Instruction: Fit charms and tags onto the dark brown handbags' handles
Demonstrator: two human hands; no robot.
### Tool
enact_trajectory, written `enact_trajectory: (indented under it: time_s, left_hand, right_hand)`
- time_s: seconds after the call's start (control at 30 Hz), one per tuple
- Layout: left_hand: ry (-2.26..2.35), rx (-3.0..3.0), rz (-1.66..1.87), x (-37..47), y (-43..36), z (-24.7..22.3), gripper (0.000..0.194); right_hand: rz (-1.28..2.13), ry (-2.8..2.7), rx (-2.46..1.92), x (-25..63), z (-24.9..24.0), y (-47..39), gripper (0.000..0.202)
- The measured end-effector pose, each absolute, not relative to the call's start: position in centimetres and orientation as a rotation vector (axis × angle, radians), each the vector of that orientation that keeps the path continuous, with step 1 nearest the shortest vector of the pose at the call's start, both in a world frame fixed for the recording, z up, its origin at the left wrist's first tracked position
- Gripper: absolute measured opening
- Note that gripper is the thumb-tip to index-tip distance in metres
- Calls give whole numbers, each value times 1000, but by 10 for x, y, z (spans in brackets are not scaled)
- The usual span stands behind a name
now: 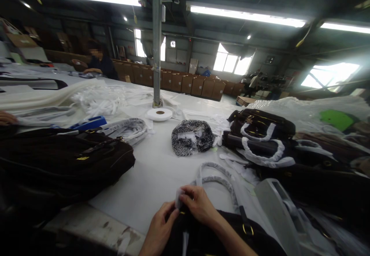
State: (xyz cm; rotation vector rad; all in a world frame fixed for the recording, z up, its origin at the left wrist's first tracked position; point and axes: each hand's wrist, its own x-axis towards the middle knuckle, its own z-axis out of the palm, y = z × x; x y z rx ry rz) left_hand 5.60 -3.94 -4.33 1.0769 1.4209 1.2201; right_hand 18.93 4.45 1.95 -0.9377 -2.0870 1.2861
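Observation:
A black handbag (225, 231) with gold-coloured fittings lies at the table's near edge, directly under my hands. Its two looped handles (219, 181) are wrapped in thin whitish material and stand up behind it. My right hand (199, 204) is closed, pinching a small translucent white wrapping strip (178, 199) near a handle's base. Just below and to the left, my left hand (162, 227) is closed too, thumb and forefinger meeting at the strip's lower end. The fingers partly cover the strip and the handle's attachment.
Dark bags (66, 159) lie left, stacked bags (260, 132) right. A grey tape dispenser (277, 209) stands beside the handbag. Beyond are a speckled black-and-white bundle (192, 136), a white roll (159, 114) and a metal post (157, 40). A co-worker (100, 61) sits far left.

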Motion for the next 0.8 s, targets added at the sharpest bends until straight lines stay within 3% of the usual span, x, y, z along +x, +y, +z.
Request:
enact_trajectory:
  time_s: [0.1,0.13,0.47,0.8]
  left_hand:
    - [1286,897,1329,52,-40,-53,66]
    - [1245,867,1348,51,-40,-55,70]
    - [1284,855,1316,53,-43,-40,32]
    - [1616,995,1301,66,-48,-36,33]
  right_hand:
    - [1288,-2098,-945,190,18,45,16]
    - [1291,-2110,-951,190,18,46,17]
    - [1387,-2173,-953,196,16,45,37]
    - [1506,-2165,-974,198,26,51,36]
